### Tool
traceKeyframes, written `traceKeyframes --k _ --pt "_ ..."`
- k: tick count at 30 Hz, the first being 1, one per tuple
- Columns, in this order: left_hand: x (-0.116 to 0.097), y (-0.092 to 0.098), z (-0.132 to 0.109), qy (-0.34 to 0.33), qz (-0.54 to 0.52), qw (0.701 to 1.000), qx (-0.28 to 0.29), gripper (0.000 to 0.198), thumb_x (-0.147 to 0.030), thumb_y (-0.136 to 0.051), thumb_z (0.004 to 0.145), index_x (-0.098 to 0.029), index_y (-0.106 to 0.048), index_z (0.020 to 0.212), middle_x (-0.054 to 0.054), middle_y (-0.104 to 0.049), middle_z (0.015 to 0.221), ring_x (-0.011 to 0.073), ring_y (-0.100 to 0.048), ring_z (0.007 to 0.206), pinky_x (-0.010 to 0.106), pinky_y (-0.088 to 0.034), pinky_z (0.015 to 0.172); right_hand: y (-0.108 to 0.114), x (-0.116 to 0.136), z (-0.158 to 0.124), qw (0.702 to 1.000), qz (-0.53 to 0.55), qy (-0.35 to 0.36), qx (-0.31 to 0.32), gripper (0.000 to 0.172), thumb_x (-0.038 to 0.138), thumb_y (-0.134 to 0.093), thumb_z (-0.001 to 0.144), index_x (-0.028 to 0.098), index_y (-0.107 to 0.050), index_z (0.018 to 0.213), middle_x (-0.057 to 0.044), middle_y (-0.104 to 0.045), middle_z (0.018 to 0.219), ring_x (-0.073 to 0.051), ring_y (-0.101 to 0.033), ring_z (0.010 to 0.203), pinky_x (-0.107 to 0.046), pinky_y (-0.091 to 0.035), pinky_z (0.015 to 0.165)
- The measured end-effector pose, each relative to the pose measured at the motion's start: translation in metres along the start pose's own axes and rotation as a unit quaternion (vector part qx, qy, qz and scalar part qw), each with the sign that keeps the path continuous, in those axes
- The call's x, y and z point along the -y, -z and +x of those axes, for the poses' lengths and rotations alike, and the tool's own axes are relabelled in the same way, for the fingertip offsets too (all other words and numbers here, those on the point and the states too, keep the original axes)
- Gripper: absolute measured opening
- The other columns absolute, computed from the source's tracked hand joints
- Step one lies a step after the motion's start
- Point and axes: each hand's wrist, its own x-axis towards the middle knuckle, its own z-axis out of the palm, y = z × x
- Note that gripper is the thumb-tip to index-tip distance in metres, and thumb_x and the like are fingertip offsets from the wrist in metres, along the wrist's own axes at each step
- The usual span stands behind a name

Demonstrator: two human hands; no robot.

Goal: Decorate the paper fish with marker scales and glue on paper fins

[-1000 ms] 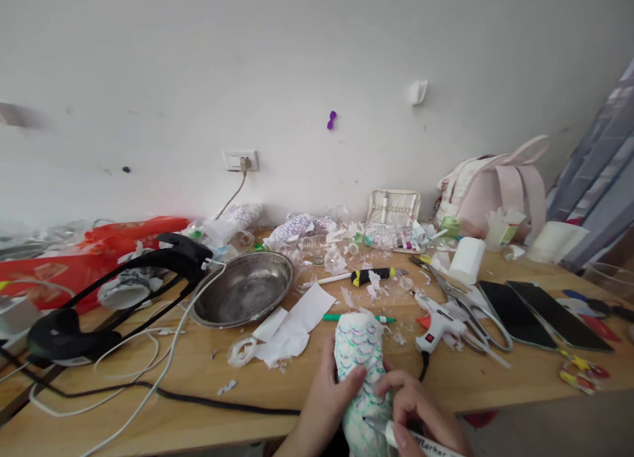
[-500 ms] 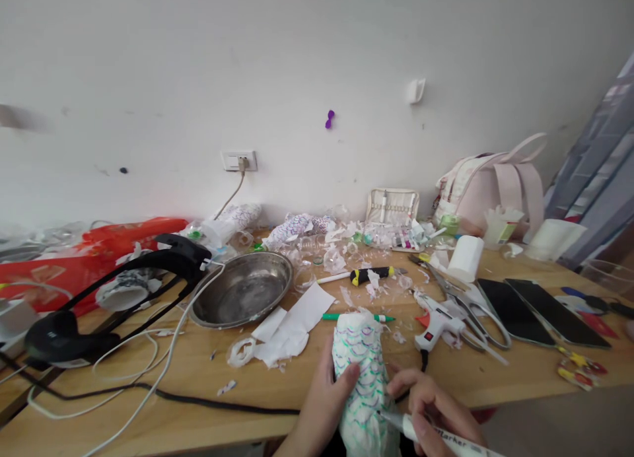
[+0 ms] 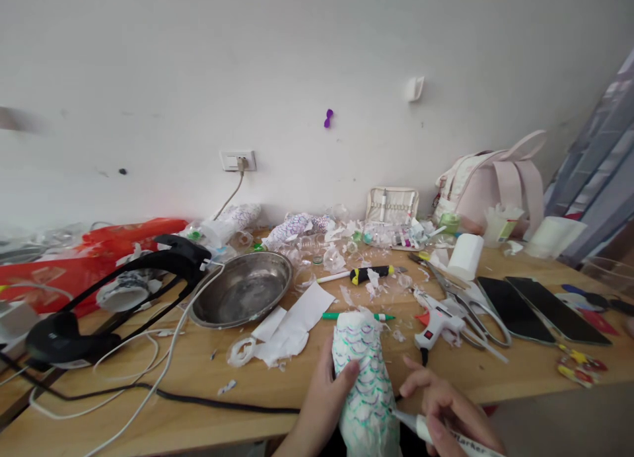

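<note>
A white paper-covered, bottle-shaped piece (image 3: 365,378) stands tilted at the table's front edge, its surface drawn over with rows of purple and green scale-like arcs. My left hand (image 3: 329,394) grips it from the left, thumb across its front. In my right hand (image 3: 448,404) is a white marker (image 3: 428,430), whose tip is at the piece's lower right side; whether it touches the paper I cannot tell. Just behind the piece lies a green pen (image 3: 341,316). The lower end of the piece is cut off by the frame.
A metal bowl (image 3: 242,292), white paper scraps (image 3: 292,331) and a black headset (image 3: 163,272) with cables lie left. To the right are a glue gun (image 3: 438,321), scissors (image 3: 470,308) and two dark phones (image 3: 515,310). A box cutter (image 3: 371,274) and plastic litter lie behind.
My right hand and the marker have shifted a little to the right, bringing the tip from the front of the piece to its right side. My left hand keeps its hold.
</note>
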Motion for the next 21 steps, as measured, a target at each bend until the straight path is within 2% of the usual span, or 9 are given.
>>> traceKeyframes --k 2,5,8,11,13,15,17,21 --pt "0.001 0.0 0.0 0.003 -0.002 1.0 -0.01 0.073 -0.058 -0.067 0.065 -0.015 -0.054 0.123 0.018 -0.055 0.134 0.0384 -0.042 0.13 0.052 -0.026 0.111 -0.001 -0.001 0.001 0.998 -0.002 0.05 0.044 0.032 0.041 -0.044 0.095 0.024 -0.046 0.068 0.001 -0.065 0.077 -0.017 -0.064 0.095 -0.024 -0.046 0.088" --pt "0.001 0.0 0.001 -0.003 -0.002 1.0 -0.017 0.075 -0.057 -0.067 0.065 -0.013 -0.052 0.123 0.019 -0.055 0.134 0.0386 -0.045 0.128 0.052 -0.028 0.11 0.001 -0.006 0.004 0.984 -0.038 0.12 0.126 0.025 0.036 -0.042 0.095 0.024 -0.046 0.073 0.0 -0.066 0.08 -0.018 -0.066 0.092 -0.028 -0.047 0.092" --pt "-0.001 -0.001 0.0 -0.004 -0.005 1.0 -0.011 0.073 -0.056 -0.066 0.066 -0.012 -0.052 0.123 0.02 -0.055 0.133 0.0381 -0.046 0.127 0.051 -0.03 0.109 0.002 -0.01 0.005 0.975 -0.066 0.152 0.146 0.021 0.032 -0.042 0.094 0.024 -0.045 0.075 -0.002 -0.066 0.08 -0.02 -0.066 0.093 -0.033 -0.048 0.094" --pt "-0.003 -0.002 0.0 -0.003 -0.009 1.0 -0.011 0.072 -0.056 -0.065 0.067 -0.013 -0.053 0.123 0.019 -0.056 0.133 0.0372 -0.045 0.128 0.05 -0.03 0.11 -0.004 -0.009 0.002 0.979 -0.057 0.151 0.122 0.025 0.034 -0.041 0.094 0.023 -0.044 0.072 0.0 -0.063 0.074 -0.017 -0.066 0.078 -0.036 -0.046 0.096" --pt "-0.004 -0.002 0.0 0.001 -0.011 1.0 -0.012 0.073 -0.057 -0.066 0.066 -0.014 -0.053 0.123 0.018 -0.055 0.133 0.0372 -0.045 0.129 0.049 -0.03 0.11 -0.009 -0.007 -0.001 0.991 -0.043 0.116 0.054 0.031 0.04 -0.04 0.095 0.023 -0.041 0.068 0.001 -0.059 0.069 -0.016 -0.063 0.071 -0.037 -0.044 0.097" --pt "-0.005 -0.002 0.0 0.001 -0.013 1.0 -0.008 0.072 -0.057 -0.066 0.066 -0.014 -0.053 0.123 0.018 -0.055 0.134 0.037 -0.046 0.128 0.049 -0.031 0.11 -0.01 -0.005 -0.002 0.996 -0.035 0.085 -0.008 0.035 0.043 -0.042 0.094 0.023 -0.041 0.065 0.0 -0.059 0.068 -0.017 -0.063 0.073 -0.038 -0.044 0.096" --pt "-0.006 -0.002 0.0 0.0 -0.016 1.0 -0.002 0.07 -0.056 -0.066 0.067 -0.014 -0.054 0.122 0.018 -0.056 0.133 0.0369 -0.046 0.127 0.049 -0.032 0.109 -0.006 -0.007 -0.001 0.997 -0.03 0.069 -0.036 0.035 0.042 -0.045 0.093 0.023 -0.044 0.063 -0.002 -0.063 0.07 -0.021 -0.065 0.08 -0.039 -0.045 0.095" --pt "-0.005 -0.002 0.001 0.011 -0.05 0.999 0.004 0.072 -0.057 -0.071 0.063 -0.014 -0.054 0.119 0.019 -0.059 0.129 0.0381 -0.048 0.125 0.05 -0.036 0.106 0.004 -0.011 0.002 0.994 -0.001 0.105 0.009 0.019 0.032 -0.051 0.091 0.024 -0.056 0.074 -0.002 -0.069 0.07 -0.02 -0.069 0.085 -0.032 -0.053 0.088"
